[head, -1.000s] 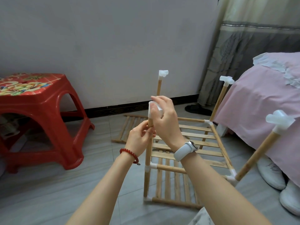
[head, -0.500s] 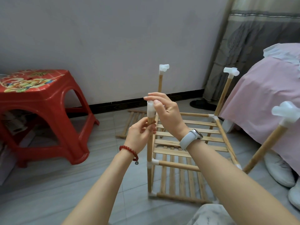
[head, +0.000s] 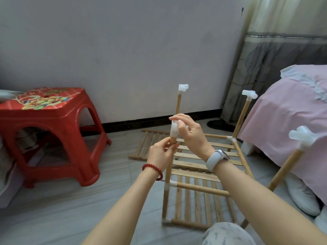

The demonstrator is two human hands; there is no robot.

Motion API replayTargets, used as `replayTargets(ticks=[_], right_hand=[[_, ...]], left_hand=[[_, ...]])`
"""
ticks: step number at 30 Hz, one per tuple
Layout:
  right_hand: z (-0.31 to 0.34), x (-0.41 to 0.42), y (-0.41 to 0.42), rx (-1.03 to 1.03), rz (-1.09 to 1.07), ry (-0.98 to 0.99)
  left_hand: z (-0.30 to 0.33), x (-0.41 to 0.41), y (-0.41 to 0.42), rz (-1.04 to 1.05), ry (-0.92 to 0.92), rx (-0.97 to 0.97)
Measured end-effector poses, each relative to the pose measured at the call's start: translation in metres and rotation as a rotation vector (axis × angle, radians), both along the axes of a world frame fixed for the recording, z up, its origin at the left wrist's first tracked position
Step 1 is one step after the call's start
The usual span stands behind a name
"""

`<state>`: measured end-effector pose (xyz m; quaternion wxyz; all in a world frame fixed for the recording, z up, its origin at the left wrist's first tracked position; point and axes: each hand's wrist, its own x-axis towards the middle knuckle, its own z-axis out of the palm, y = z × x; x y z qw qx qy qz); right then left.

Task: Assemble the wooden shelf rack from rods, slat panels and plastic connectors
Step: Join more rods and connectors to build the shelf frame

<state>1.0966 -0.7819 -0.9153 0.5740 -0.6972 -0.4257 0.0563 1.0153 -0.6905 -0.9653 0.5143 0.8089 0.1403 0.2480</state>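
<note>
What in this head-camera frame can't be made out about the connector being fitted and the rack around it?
- Head view: how far the white plastic connector sits on the near-left wooden rod; the right hand and left hand cover the joint.
- Head view: the loose wooden slat panel lying on the floor, partly behind the hands.
- Head view: the rack's near-right foot, hidden by the right forearm.

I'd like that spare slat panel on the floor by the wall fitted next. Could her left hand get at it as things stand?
Probably not at once. The left hand grips the near-left rod while the right hand holds the plastic connector on its top. The spare slat panel lies unobstructed beyond, so letting go should leave the way free.
</note>
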Motion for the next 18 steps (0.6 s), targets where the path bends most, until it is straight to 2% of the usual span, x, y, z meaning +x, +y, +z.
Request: replayTargets(ticks=[4,6,8,10,13,16,18], right_hand=[[0.001,-0.004,-0.01,-0.162,0.011,0.013],[0.0,-0.01,-0.011,-0.173,-0.074,-0.049],[0.005,-0.015,-0.009,-0.101,-0.233,-0.299],[0.015,-0.022,0.0,0.002,-0.352,-0.58],[0.028,-0.037,0.026,0.107,-0.364,-0.781],[0.017,-0.058,0.067,0.108,-0.259,-0.712],[-0.009,-0.069,0.095,0.0,-0.2,-0.545]], left_hand=[[0.014,-0.003,0.008,-0.074,0.108,0.026],[0.022,-0.007,0.015,-0.134,0.203,0.082],[0.03,-0.011,0.025,-0.158,0.26,0.128],[0.036,-0.018,0.042,-0.094,0.283,0.199],[0.04,-0.031,0.073,0.068,0.266,0.283],[0.027,-0.048,0.108,0.212,0.292,0.309],[0.006,-0.058,0.132,0.293,0.33,0.289]])
